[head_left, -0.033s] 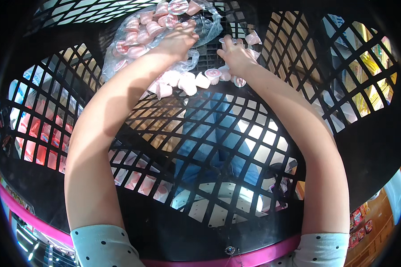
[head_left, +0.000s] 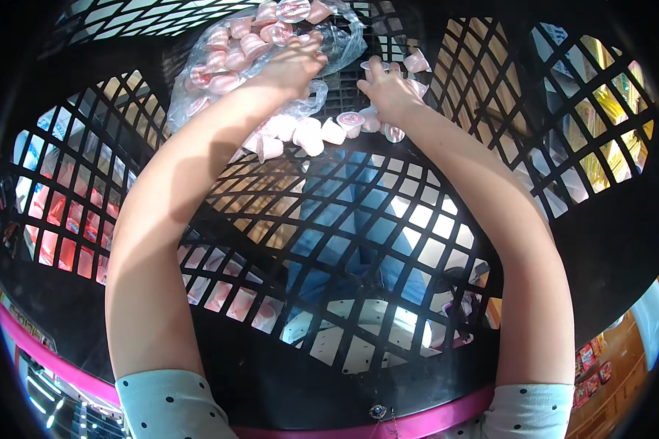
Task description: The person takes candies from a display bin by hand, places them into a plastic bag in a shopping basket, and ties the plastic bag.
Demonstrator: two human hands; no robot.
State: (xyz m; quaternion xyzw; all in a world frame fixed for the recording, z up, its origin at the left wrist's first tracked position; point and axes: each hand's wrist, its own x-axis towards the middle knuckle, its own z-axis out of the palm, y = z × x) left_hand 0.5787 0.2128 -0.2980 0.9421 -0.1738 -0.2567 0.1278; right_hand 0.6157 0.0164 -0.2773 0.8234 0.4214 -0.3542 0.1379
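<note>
Small pink jelly cups with clear film lids fill a clear plastic bag (head_left: 179,110) at the far left of a deep black mesh basket. My left hand (head_left: 294,67) lies at the bag's mouth, fingers curled over its plastic; some fingertips are hidden among the cups. To its right, my right hand (head_left: 392,94) reaches down with bent fingers around loose jelly cups (head_left: 417,89), thumb toward the left. Other loose jelly cups (head_left: 309,137) lie in a sunlit row between and nearer than the hands. One more jelly cup (head_left: 416,61) sits just beyond my right hand.
The black mesh basket (head_left: 271,380) surrounds both forearms, with a pink rim (head_left: 439,426) nearest me. Through its holes show blue jeans (head_left: 329,227), red and pink packages (head_left: 62,219) at left and yellow packages (head_left: 604,102) at right. Red packets (head_left: 589,366) lie outside, lower right.
</note>
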